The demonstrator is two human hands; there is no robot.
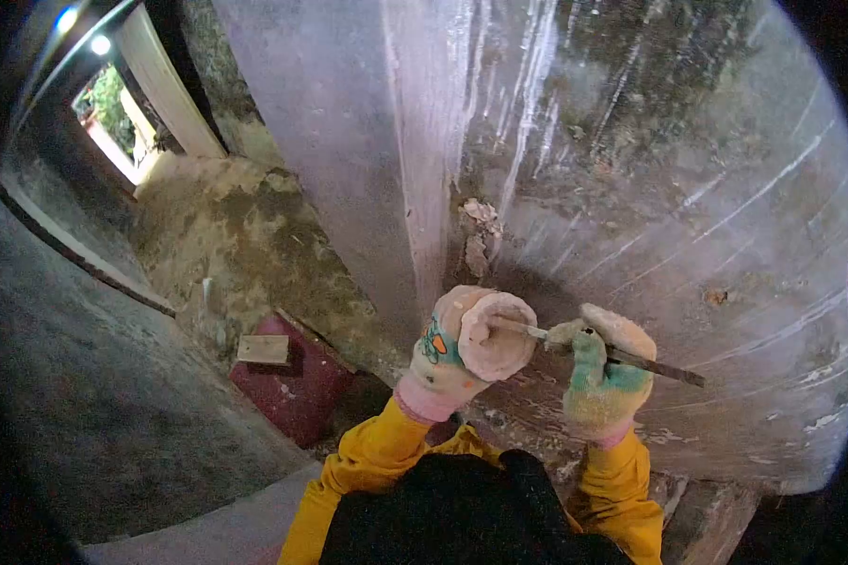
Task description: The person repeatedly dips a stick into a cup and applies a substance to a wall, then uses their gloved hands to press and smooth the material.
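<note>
My left hand (449, 344), in a patterned work glove with a pink cuff, is wrapped round a pale round cup (507, 350) whose open mouth faces up. Its thumb shows inside the rim. My right hand (608, 372), in a stained glove, grips a thin flat tool (658, 367). The tool's light tip reaches into the cup, while its dark end sticks out to the right. What lies deeper in the cup is too small to tell.
A large grey wall (575, 198) with white streaks rises right in front of my hands. A red board (297, 391) with a small wooden block (264, 349) lies at the lower left. Beyond stretches a stained floor (245, 235) toward a bright doorway (113, 122).
</note>
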